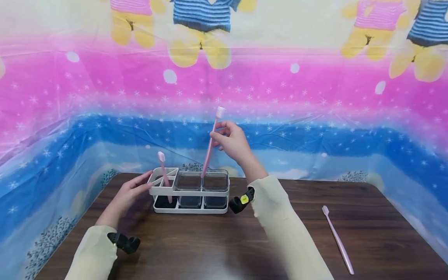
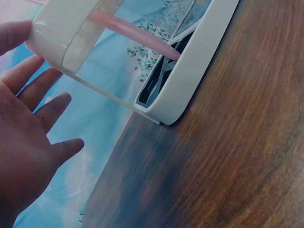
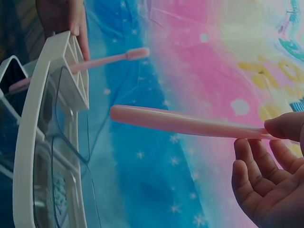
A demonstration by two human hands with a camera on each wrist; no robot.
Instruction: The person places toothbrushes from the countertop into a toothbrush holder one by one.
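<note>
A white toothbrush holder [image 1: 189, 210] with clear cups stands on the table. My left hand [image 1: 130, 193] holds its left end, thumb and fingertips at the corners of the upper frame; the other fingers spread below [image 2: 53, 111]. A pink toothbrush [image 1: 165, 173] leans upright in the left divided slot. My right hand [image 1: 232, 144] pinches a second pink toothbrush [image 3: 185, 123] near its neck between thumb and fingers, bristles up. Its handle end points down over the clear cups [image 1: 215, 182], and shows apart from the holder in the right wrist view.
A third pink toothbrush [image 1: 338, 240] lies on the dark wooden table [image 1: 280, 217] at the right. A patterned cloth [image 1: 266, 93] hangs behind the table and along both sides. Black wrist cameras [image 1: 241, 200] sit on both sleeves.
</note>
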